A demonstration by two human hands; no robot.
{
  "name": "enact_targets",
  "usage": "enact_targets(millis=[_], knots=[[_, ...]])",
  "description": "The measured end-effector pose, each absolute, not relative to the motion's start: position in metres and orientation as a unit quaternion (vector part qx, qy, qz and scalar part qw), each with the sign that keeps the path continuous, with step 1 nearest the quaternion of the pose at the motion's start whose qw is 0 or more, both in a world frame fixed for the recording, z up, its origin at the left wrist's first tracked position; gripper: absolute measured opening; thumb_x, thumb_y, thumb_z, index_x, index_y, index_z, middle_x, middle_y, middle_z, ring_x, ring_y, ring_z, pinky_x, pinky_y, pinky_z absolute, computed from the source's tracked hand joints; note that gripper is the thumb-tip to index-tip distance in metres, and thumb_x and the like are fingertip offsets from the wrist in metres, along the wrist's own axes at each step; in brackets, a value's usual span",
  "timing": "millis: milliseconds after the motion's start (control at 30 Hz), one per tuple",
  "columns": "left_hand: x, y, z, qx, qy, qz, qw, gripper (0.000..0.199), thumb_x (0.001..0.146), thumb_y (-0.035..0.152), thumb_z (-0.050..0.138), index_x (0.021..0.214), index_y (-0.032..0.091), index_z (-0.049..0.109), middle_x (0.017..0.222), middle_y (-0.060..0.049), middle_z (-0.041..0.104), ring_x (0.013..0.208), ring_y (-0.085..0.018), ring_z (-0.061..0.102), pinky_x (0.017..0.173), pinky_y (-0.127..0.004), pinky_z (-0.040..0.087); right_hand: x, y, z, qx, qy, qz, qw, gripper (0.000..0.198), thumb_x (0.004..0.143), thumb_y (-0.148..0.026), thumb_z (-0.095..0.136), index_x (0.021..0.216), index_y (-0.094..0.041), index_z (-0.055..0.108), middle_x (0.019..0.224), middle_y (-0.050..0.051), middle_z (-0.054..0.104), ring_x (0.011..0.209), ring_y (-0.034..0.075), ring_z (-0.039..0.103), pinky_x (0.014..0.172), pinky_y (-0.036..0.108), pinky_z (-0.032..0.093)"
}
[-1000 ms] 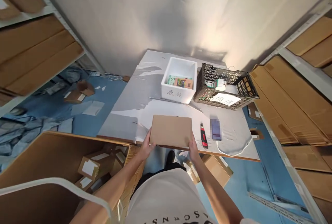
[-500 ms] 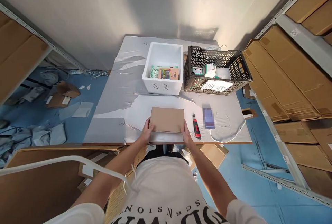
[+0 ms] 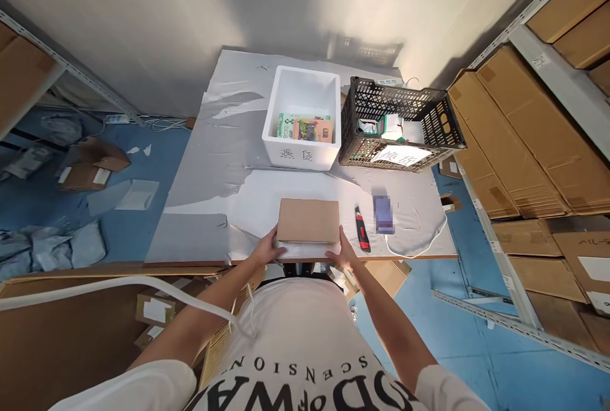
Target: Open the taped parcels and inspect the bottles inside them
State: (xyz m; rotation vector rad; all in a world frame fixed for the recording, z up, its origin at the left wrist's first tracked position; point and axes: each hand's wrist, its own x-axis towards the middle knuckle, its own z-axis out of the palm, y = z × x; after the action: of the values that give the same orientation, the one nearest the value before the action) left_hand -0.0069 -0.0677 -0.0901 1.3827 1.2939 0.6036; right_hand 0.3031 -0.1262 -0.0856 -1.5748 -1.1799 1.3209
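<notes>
A closed brown cardboard box [image 3: 309,220] lies flat near the front edge of the table. My left hand [image 3: 267,248] is at its near left corner, fingers stretched out and the thumb apart below the box's front edge. On the other side, my right hand [image 3: 344,251] is at the near right corner in the same way, thumb pointing inward. Both hands look open; whether the fingertips still touch the box I cannot tell. To the right lies a red and black utility knife [image 3: 363,230], and beyond it a blurred phone [image 3: 384,215] on a white cable.
Behind the box stand a white foam bin [image 3: 301,155] with colourful packets and a black plastic crate [image 3: 350,138] with small cartons. A large open carton [image 3: 57,335] stands at lower left. Shelves of cardboard boxes [image 3: 534,144] line the right side.
Both hands have slid back from the box's sides towards me and their grip has loosened. The box stays almost in place. The view has shifted slightly.
</notes>
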Motion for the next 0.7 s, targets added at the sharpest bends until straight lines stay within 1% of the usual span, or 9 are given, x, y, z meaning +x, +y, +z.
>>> enact_targets(millis=[67, 133, 267, 333, 400, 467, 567, 633, 700], knots=[[-0.008, -0.065, -0.094, 0.581, 0.554, 0.244, 0.544, 0.080, 0.058, 0.051, 0.075, 0.128, 0.019, 0.054, 0.125, -0.013, 0.063, 0.122, -0.036, 0.052, 0.104, -0.050, 0.038, 0.304, -0.125, -0.088, -0.638, -0.465, 0.509, 0.343, 0.084, 0.060, -0.039, 0.077, 0.137, -0.024, 0.046, 0.140, 0.010, 0.051, 0.134, 0.029, 0.041, 0.114, 0.055, 0.023], [-0.006, -0.063, -0.095, 0.576, 0.561, 0.246, 0.541, 0.069, 0.061, 0.053, 0.071, 0.119, 0.018, 0.060, 0.114, -0.011, 0.068, 0.114, -0.034, 0.057, 0.099, -0.048, 0.042, 0.301, -0.120, -0.085, -0.635, -0.448, 0.519, 0.356, 0.069, 0.066, -0.039, 0.071, 0.130, -0.024, 0.052, 0.131, 0.009, 0.058, 0.127, 0.028, 0.048, 0.111, 0.054, 0.030], [-0.003, -0.061, -0.077, 0.579, 0.549, 0.253, 0.547, 0.060, 0.068, 0.058, 0.063, 0.111, 0.017, 0.064, 0.103, -0.009, 0.071, 0.098, -0.028, 0.063, 0.091, -0.042, 0.047, 0.296, -0.108, -0.060, -0.575, -0.439, 0.562, 0.401, 0.059, 0.070, -0.047, 0.067, 0.122, -0.024, 0.053, 0.120, 0.009, 0.063, 0.114, 0.024, 0.057, 0.102, 0.045, 0.042], [-0.003, -0.058, -0.059, 0.584, 0.540, 0.264, 0.545, 0.059, 0.074, 0.059, 0.057, 0.113, 0.016, 0.063, 0.104, -0.008, 0.070, 0.095, -0.025, 0.062, 0.088, -0.037, 0.047, 0.297, -0.105, -0.046, -0.585, -0.449, 0.552, 0.389, 0.051, 0.074, -0.054, 0.062, 0.113, -0.023, 0.055, 0.111, 0.008, 0.065, 0.106, 0.024, 0.060, 0.094, 0.041, 0.046], [-0.003, -0.052, -0.041, 0.600, 0.554, 0.265, 0.512, 0.057, 0.080, 0.059, 0.050, 0.115, 0.015, 0.064, 0.099, -0.007, 0.070, 0.089, -0.023, 0.062, 0.082, -0.033, 0.047, 0.300, -0.103, -0.035, -0.619, -0.452, 0.526, 0.369, 0.044, 0.077, -0.059, 0.057, 0.099, -0.021, 0.056, 0.098, 0.008, 0.067, 0.096, 0.024, 0.062, 0.085, 0.039, 0.049], [-0.001, -0.045, -0.027, 0.623, 0.585, 0.241, 0.460, 0.056, 0.084, 0.060, 0.044, 0.108, 0.015, 0.067, 0.084, -0.005, 0.069, 0.078, -0.021, 0.059, 0.073, -0.030, 0.044, 0.301, -0.100, -0.030, -0.660, -0.455, 0.491, 0.341, 0.040, 0.079, -0.062, 0.053, 0.084, -0.022, 0.052, 0.082, 0.005, 0.064, 0.082, 0.023, 0.061, 0.075, 0.037, 0.048], [0.003, -0.036, -0.018, 0.643, 0.617, 0.187, 0.414, 0.059, 0.085, 0.063, 0.038, 0.086, 0.014, 0.070, 0.065, -0.003, 0.061, 0.066, -0.018, 0.052, 0.064, -0.028, 0.038, 0.302, -0.093, -0.031, -0.712, -0.460, 0.441, 0.295, 0.043, 0.080, -0.065, 0.047, 0.069, -0.024, 0.043, 0.062, -0.001, 0.052, 0.063, 0.018, 0.052, 0.062, 0.032, 0.044], [0.005, -0.032, -0.019, 0.642, 0.626, 0.164, 0.411, 0.061, 0.084, 0.065, 0.037, 0.076, 0.014, 0.069, 0.061, -0.002, 0.058, 0.064, -0.017, 0.049, 0.062, -0.028, 0.035, 0.302, -0.088, -0.034, -0.724, -0.461, 0.430, 0.279, 0.046, 0.080, -0.067, 0.047, 0.065, -0.024, 0.039, 0.056, -0.004, 0.044, 0.056, 0.015, 0.045, 0.057, 0.030, 0.041], [0.006, -0.030, -0.024, 0.634, 0.634, 0.155, 0.413, 0.061, 0.083, 0.066, 0.038, 0.072, 0.014, 0.069, 0.060, -0.002, 0.057, 0.065, -0.017, 0.049, 0.061, -0.028, 0.034, 0.302, -0.084, -0.039, -0.726, -0.464, 0.428, 0.273, 0.047, 0.078, -0.068, 0.047, 0.064, -0.024, 0.038, 0.055, -0.005, 0.042, 0.055, 0.013, 0.043, 0.055, 0.028, 0.040]])
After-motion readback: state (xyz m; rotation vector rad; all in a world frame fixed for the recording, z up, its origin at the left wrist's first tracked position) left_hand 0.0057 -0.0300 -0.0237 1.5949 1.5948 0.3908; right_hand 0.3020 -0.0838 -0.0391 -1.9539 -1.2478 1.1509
